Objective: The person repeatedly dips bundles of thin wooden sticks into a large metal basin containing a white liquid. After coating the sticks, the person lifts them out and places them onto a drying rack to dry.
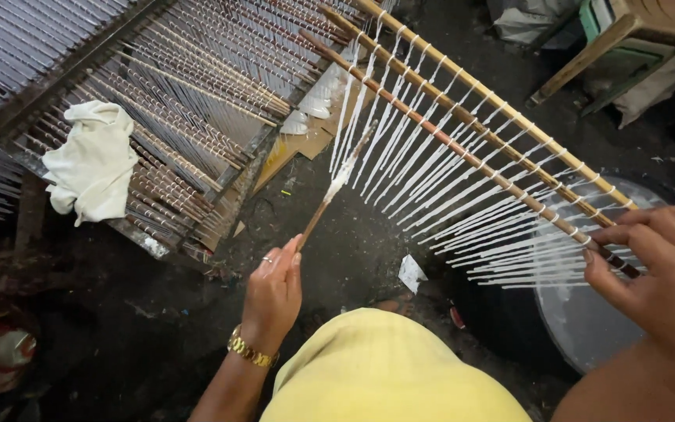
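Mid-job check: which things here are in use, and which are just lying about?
In use:
left hand holding thin stick
right hand gripping rod frame of hanging white candles
grey vat beneath

Lying about:
white cloth
cardboard
wooden stool

Soft, even daylight falls from above; the white cloth on the rack is the brightest patch, nearly washed out; the floor below the cloth lies dim, detail lost in shadow; far right of the cloth, the right hand is soft with blur; wide-angle bending bows the frame's edges.
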